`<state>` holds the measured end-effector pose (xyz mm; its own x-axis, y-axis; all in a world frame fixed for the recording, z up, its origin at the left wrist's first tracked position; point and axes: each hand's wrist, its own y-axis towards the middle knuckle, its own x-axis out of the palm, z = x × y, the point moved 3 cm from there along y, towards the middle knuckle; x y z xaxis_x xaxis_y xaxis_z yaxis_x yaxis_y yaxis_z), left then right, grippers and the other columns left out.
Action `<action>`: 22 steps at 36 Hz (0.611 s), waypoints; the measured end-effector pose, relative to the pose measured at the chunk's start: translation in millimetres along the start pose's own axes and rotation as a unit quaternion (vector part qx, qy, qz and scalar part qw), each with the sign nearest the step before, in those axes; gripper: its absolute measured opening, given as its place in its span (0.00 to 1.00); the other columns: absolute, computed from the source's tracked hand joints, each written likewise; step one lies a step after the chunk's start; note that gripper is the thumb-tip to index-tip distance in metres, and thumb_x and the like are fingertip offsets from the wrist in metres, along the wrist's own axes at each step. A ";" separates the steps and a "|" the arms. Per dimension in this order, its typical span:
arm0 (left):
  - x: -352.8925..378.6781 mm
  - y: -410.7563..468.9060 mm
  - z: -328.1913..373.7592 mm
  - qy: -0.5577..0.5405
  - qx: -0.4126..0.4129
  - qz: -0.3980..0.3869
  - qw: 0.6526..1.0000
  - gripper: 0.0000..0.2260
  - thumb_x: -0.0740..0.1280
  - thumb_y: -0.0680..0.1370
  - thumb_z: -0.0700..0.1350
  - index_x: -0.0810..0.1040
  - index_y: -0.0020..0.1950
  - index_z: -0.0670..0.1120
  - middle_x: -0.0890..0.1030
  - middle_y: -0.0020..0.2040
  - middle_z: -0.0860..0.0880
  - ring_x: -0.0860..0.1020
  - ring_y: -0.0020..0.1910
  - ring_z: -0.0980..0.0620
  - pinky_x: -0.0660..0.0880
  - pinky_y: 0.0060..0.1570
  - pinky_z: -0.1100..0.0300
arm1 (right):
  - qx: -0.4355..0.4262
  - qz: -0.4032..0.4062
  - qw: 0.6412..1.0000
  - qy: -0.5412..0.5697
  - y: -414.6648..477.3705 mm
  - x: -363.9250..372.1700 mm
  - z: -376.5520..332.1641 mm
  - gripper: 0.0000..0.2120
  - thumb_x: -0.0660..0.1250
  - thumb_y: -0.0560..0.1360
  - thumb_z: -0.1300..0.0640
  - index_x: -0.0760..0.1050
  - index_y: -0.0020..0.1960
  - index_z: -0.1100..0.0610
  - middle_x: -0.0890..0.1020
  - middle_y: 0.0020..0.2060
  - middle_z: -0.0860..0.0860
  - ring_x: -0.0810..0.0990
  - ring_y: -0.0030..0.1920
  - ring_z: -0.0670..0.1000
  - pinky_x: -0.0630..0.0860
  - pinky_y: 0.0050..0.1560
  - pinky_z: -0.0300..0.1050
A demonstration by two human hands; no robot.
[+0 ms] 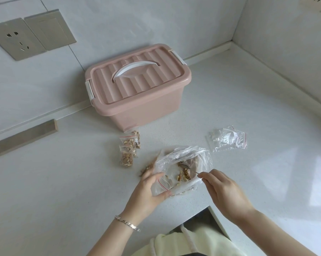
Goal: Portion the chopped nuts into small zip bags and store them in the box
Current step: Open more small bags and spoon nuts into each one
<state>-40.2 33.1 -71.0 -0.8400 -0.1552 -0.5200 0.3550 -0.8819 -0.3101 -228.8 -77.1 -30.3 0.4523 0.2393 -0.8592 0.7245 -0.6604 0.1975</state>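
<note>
On the near bench [63,182], fingers of the left hand [148,189] curl round a small zip bag [162,183] just left of the chopped nuts [183,175] in the large bag [185,156], while fingers of the right hand [224,191] pinch a spoon [197,172] that points leftward into the nuts.

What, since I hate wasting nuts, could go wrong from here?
Nuts may miss: the left hand grips the small zip bag from one side, so its mouth could sag as the right hand tips the spoon. Strays may fall to the floor: the large nut bag lies near the counter edge. The filled bags lie loose in front of the box, whose lid is on; an arm could knock them.
</note>
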 end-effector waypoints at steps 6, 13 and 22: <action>1.5 -0.5 -2.4 0.015 -0.014 -0.008 1.000 0.25 0.73 0.69 0.52 0.72 0.64 0.54 0.63 0.70 0.56 0.64 0.67 0.63 0.58 0.62 0.73 | 0.032 -0.025 0.999 -0.005 -1.6 0.1 12.1 0.09 0.63 0.73 0.60 0.80 0.49 0.58 0.77 0.34 0.46 0.78 0.32 0.49 0.69 0.30 0.33; 0.7 -4.6 -5.1 0.041 -0.029 -0.019 0.999 0.24 0.72 0.70 0.51 0.71 0.65 0.53 0.64 0.67 0.57 0.66 0.66 0.62 0.56 0.56 0.81 | 0.247 -0.054 0.941 0.226 -7.6 -5.4 46.8 0.11 0.59 0.78 0.64 0.77 0.47 0.52 0.76 0.32 0.46 0.74 0.33 0.43 0.70 0.36 0.31; -3.8 -9.5 -7.4 0.049 -0.046 -0.024 0.997 0.23 0.72 0.71 0.52 0.70 0.64 0.56 0.62 0.69 0.57 0.64 0.67 0.62 0.59 0.59 0.73 | 0.298 -0.104 0.888 0.336 -15.3 13.6 55.1 0.12 0.59 0.78 0.65 0.79 0.45 0.52 0.76 0.29 0.50 0.73 0.30 0.45 0.70 0.33 0.39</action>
<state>-37.3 45.4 -72.0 -0.8146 -0.0653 -0.5763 0.3547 -0.8422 -0.4060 -262.4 -102.9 -71.1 0.6934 0.6388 -0.3334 0.5162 -0.7631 -0.3888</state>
